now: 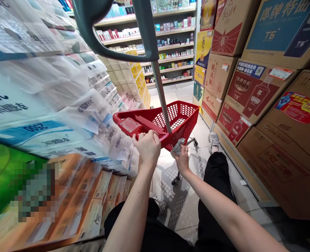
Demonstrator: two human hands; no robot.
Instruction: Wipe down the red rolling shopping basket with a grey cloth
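Note:
A red plastic shopping basket cart (182,140) on casters stands before me, its basket lattice-sided and a grey metal pole rising from the near rim to a dark grey handle (152,31). My left hand (148,145) is closed over the red rim, beside a panel with a clear window. Lower down, my right hand (181,157) grips a crumpled greyish-white cloth (178,147) and presses it against the basket's near outer side. Part of the cloth is hidden behind the fingers.
Wrapped tissue packs (65,105) are stacked high close on the left, above orange packs (76,196). Printed cartons (259,91) form a wall on the right. Shelves of small boxed goods (174,45) stand at the back. My feet are on the tiled floor (179,210) beside the cart.

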